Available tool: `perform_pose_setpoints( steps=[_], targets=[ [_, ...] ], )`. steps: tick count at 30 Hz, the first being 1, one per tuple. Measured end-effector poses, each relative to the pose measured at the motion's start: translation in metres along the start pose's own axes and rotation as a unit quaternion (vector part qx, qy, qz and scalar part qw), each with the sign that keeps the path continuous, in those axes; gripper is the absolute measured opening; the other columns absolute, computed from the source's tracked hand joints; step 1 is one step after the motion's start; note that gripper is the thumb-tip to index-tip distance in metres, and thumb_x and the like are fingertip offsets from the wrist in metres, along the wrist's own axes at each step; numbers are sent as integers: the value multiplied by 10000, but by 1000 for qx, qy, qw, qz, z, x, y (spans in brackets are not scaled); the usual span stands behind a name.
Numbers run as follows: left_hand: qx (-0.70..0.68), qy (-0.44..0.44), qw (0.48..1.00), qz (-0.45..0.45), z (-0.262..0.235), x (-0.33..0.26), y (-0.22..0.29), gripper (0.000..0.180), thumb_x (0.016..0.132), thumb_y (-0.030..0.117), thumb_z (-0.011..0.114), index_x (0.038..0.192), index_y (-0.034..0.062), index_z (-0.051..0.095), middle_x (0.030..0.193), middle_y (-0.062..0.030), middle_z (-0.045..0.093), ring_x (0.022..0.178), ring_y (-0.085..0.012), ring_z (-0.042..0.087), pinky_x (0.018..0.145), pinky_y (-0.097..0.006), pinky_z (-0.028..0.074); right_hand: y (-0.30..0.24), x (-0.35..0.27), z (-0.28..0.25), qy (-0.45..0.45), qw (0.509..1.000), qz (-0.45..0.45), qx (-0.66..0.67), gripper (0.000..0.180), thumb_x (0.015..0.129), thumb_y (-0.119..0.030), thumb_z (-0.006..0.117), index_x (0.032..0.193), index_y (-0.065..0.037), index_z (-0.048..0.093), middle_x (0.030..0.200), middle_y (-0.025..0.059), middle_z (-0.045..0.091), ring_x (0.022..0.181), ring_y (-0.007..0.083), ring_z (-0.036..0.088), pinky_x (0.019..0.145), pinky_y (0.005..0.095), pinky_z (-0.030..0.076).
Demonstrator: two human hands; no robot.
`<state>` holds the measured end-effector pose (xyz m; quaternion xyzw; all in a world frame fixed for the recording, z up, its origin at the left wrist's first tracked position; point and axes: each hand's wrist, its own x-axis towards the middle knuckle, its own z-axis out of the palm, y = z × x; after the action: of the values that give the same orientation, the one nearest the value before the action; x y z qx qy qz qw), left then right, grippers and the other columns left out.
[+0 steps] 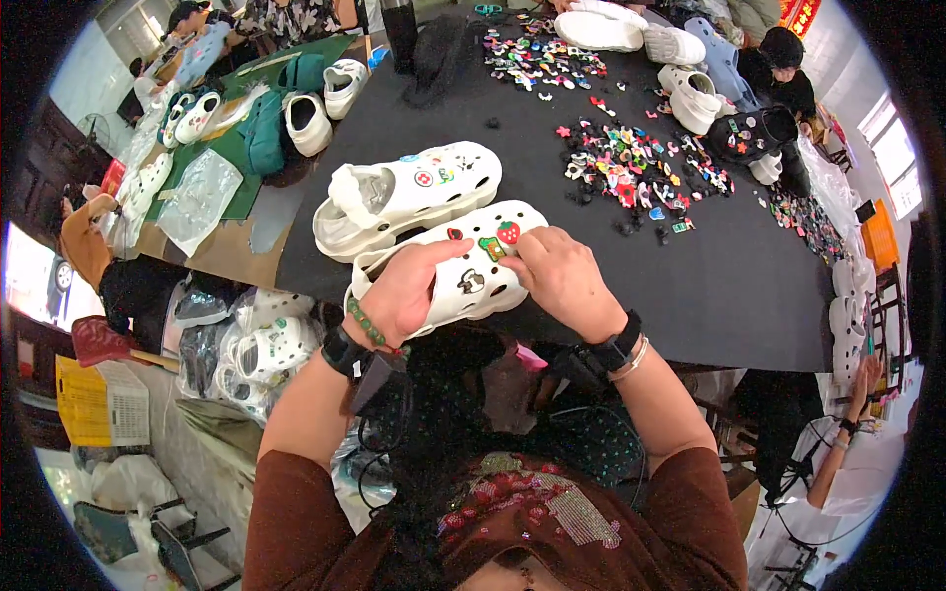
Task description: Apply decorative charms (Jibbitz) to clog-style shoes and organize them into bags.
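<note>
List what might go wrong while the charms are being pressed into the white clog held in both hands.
1. The white clog rests at the black table's edge, held by the left hand and right hand; a hard push may tip it off.
2. The right hand's fingers cover the charm beside the strawberry charm, so it may seat crooked.
3. The second clog sits close behind and might get knocked.

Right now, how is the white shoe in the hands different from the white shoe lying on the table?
The held clog is gripped by the left hand and right hand; the table clog lies untouched on the black cloth. The held clog shows a strawberry charm; the table clog shows round badge charms. Both are white, thick-soled and full of holes.
</note>
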<state>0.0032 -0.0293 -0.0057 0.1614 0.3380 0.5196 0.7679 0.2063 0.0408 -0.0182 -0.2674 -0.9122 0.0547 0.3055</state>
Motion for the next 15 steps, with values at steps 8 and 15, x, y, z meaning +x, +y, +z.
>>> perform_pose_setpoints(
  steps=[8,15],
  targets=[
    [-15,-16,1000,-8,-5,3,0,426,979,122,518,1372,-26,448,1257,-184,621,1073,-309,667,914,-448,569,18,-5,17,59,997,-39,-6,228,933,-241,628,826,-48,572,773,106,613,744,293,647,599,414,542],
    [-1,22,1000,-21,-3,-1,2,419,973,129,538,1356,-24,465,1236,-180,635,1065,-305,673,919,-438,573,28,-2,1,16,928,193,320,345,1041,-229,452,806,3,553,673,174,555,576,364,540,546,384,451]
  ],
)
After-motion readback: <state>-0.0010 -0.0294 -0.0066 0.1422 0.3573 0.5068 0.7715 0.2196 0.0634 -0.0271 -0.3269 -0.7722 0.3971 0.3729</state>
